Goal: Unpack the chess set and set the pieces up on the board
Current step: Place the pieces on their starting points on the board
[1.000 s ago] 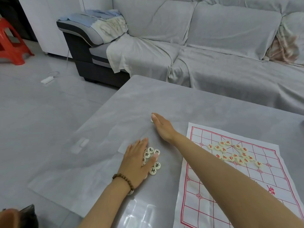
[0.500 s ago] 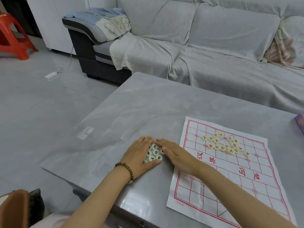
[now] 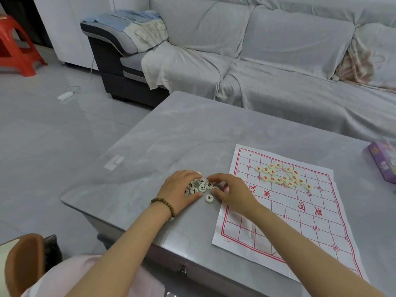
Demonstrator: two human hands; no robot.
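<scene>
While both hands are resting at the heap, we are logging the setup as barely begun. Black-lettered pieces (image 3: pixel 201 186) are lying bunched on the grey tabletop (image 3: pixel 171 136), just off the board's (image 3: pixel 235 230) left edge; one stray disc (image 3: pixel 209 198) is sitting a little apart on the heap's near side. Red-lettered pieces (image 3: pixel 282 177) are lying in a loose cluster on the board's far half, not on their starting points. A purple box (image 3: pixel 383 166) is resting past the board's right edge.

The left hand (image 3: pixel 179 189) is lying palm down, fingers loosely curved around the side of the heap away from the board, walling it in and gripping nothing visible. The right hand (image 3: pixel 232 192) is arching over the heap from the board side, fingertips (image 3: pixel 212 179) touching the discs; whether it is pinching one we cannot tell.

Handling, as we are judging it: the discs are looking small, round, flat, hard and glossy cream, so light and prone to skidding on the smooth tabletop. We are favouring a pinch across the rim, thumb against forefinger, one disc at a time, lettered face up. The board is looking like thin printed paper, red grid on white, likely sliding or buckling under a push, so pieces are best going down from above.
</scene>
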